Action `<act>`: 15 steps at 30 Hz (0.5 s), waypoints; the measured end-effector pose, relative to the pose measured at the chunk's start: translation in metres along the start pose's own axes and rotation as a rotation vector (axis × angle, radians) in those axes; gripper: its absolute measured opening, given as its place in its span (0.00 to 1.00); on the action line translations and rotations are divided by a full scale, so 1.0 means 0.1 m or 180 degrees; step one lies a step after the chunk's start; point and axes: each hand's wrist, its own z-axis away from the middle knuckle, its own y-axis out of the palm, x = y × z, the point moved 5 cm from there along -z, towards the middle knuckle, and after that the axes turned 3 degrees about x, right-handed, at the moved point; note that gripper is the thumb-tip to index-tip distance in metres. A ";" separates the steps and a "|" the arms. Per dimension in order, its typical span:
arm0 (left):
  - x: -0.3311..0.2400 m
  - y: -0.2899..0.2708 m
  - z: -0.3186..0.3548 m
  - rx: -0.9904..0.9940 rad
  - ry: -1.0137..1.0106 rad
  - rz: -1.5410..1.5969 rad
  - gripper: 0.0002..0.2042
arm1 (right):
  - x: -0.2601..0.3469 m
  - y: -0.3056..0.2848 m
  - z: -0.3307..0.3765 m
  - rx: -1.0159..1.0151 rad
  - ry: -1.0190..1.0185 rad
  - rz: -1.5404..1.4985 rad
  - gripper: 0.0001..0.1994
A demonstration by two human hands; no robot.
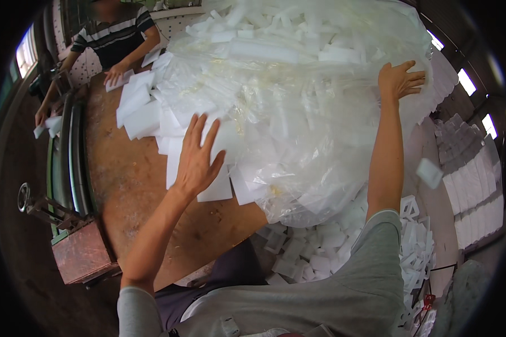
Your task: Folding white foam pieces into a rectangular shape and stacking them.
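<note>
A big clear plastic bag (pixel 298 112) full of white foam pieces (pixel 264 51) bulges over the far side of the brown table (pixel 123 180). My left hand (pixel 195 160) is open, its fingers spread above flat white foam sheets (pixel 142 119) by the bag's left side. Whether it touches them I cannot tell. At the bag's right side, my right hand (pixel 400 81) reaches out with fingers apart, against or just over the plastic. Neither hand holds anything. To the right of my right forearm, a small white foam block (pixel 429 173) appears in mid-air.
At the far left, a co-worker (pixel 112 39) handles white pieces beside a machine with metal rollers (pixel 76 151) and a handwheel (pixel 24 196). Cut foam pieces (pixel 315 253) are heaped below the table's right edge. Stacked white bundles (pixel 472 191) stand at the right.
</note>
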 end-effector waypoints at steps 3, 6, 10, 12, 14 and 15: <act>-0.42 0.13 -0.63 -0.0040 0.0843 0.0198 0.38 | 0.10 0.14 -0.01 0.0500 -0.1687 -0.0528 0.35; -0.68 0.39 -1.29 -0.0093 0.1209 0.0300 0.38 | 0.54 0.32 0.28 0.2419 -0.1986 -0.2729 0.36; -0.65 0.84 -1.71 -0.0178 0.0910 -0.0573 0.39 | 0.74 0.95 0.25 0.3331 -0.0511 -0.3476 0.33; -0.50 1.13 -1.61 0.0993 0.0553 -0.1269 0.30 | 0.81 1.36 0.18 0.3263 -0.0130 -0.3809 0.37; -0.64 1.29 -1.48 0.1029 0.0731 -0.0984 0.24 | 0.36 2.25 -0.23 0.2571 -0.0643 -0.3078 0.35; -0.83 1.32 -1.38 0.1001 0.0932 -0.0637 0.18 | -0.27 2.62 -0.85 0.1822 -0.1154 -0.2259 0.34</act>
